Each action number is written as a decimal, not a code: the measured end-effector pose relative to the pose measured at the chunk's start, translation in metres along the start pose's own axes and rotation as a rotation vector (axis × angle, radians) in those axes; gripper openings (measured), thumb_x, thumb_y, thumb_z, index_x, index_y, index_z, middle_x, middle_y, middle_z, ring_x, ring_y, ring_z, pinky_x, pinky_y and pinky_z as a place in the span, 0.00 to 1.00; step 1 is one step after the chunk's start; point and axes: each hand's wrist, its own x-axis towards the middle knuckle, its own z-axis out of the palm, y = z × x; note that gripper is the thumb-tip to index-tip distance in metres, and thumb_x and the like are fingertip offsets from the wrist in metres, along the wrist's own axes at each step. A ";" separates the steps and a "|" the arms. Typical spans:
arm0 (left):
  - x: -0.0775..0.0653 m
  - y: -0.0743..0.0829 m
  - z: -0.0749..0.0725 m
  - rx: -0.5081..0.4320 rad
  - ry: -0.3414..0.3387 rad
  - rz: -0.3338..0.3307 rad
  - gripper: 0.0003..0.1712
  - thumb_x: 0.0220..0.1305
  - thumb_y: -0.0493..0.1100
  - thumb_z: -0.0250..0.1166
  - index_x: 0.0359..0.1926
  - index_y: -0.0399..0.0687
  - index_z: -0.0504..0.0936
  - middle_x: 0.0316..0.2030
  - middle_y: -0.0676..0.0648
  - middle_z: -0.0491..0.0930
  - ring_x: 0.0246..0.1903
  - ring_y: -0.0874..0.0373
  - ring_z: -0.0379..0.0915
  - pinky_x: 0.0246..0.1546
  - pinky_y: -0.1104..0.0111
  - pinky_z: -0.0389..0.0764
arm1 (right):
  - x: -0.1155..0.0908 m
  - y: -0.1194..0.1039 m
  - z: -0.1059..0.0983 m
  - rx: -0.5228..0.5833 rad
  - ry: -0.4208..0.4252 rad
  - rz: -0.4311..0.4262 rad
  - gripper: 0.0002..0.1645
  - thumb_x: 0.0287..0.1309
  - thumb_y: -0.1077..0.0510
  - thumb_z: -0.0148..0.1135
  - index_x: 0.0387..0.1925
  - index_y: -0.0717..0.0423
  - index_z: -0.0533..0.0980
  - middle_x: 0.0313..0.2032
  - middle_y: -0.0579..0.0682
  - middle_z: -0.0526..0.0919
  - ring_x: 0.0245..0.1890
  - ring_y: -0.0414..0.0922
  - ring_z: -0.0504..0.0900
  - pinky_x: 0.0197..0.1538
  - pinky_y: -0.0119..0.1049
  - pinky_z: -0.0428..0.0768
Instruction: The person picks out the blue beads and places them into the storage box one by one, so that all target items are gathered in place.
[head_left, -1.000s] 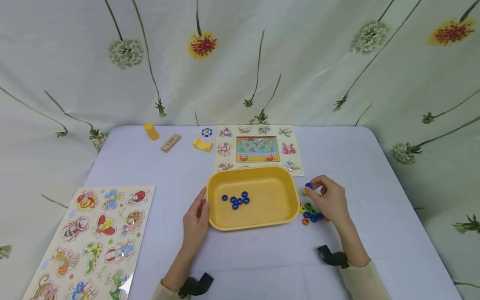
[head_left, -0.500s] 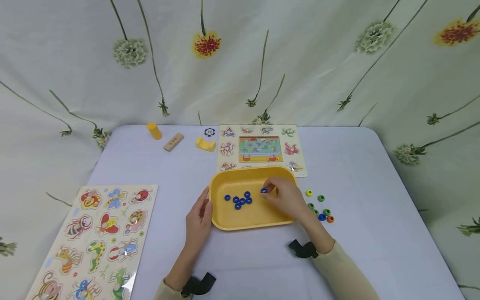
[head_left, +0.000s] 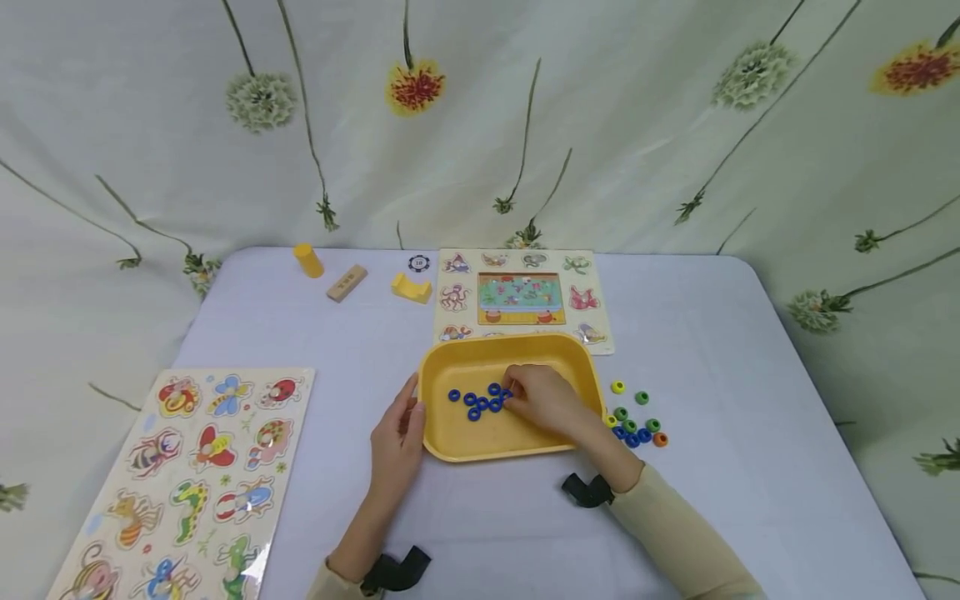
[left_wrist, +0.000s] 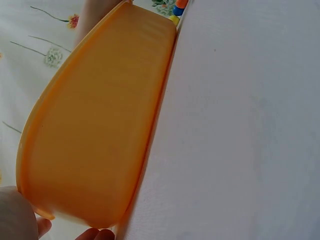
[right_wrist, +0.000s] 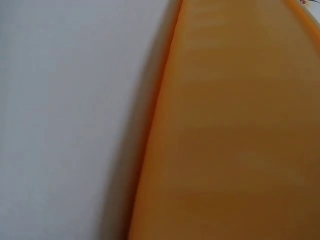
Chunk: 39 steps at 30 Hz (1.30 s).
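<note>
Head view, from the left: a puzzle board of cartoon bugs [head_left: 187,492] lies on the desk [head_left: 720,358], with a yellow cylinder [head_left: 308,261], a wooden block [head_left: 347,283] and a yellow arched block [head_left: 411,290] farther back. Next, the left hand [head_left: 397,435] holds the left end of a yellow tray [head_left: 465,437], thumb and fingers against its wall, while six blue ring beads [head_left: 496,405] lie on the tray's floor. Over the tray's right half, the right hand [head_left: 546,402] pinches another blue bead [head_left: 507,394] just beside them, and at far right loose beads [head_left: 644,435] in yellow, green, blue and orange lie scattered on the desk.
</note>
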 end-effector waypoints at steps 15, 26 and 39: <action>-0.001 0.000 0.001 -0.018 0.011 0.011 0.23 0.65 0.49 0.48 0.61 0.70 0.62 0.36 0.51 0.76 0.30 0.64 0.69 0.30 0.75 0.73 | -0.052 0.026 -0.029 0.137 0.370 -0.161 0.12 0.49 0.54 0.64 0.37 0.50 0.77 0.24 0.36 0.73 0.18 0.34 0.63 0.21 0.26 0.64; 0.000 -0.001 0.000 -0.011 0.014 -0.002 0.23 0.65 0.48 0.47 0.61 0.72 0.62 0.37 0.53 0.77 0.31 0.64 0.70 0.31 0.76 0.73 | -0.122 0.138 -0.029 0.139 0.738 -0.072 0.18 0.45 0.56 0.66 0.42 0.49 0.77 0.24 0.39 0.72 0.20 0.32 0.61 0.19 0.26 0.57; -0.001 0.002 0.000 -0.010 0.014 -0.005 0.23 0.65 0.47 0.48 0.61 0.73 0.62 0.37 0.53 0.77 0.31 0.64 0.69 0.31 0.76 0.72 | -0.157 0.140 -0.023 0.198 0.602 0.087 0.17 0.46 0.57 0.65 0.42 0.52 0.76 0.22 0.39 0.71 0.20 0.32 0.62 0.20 0.27 0.61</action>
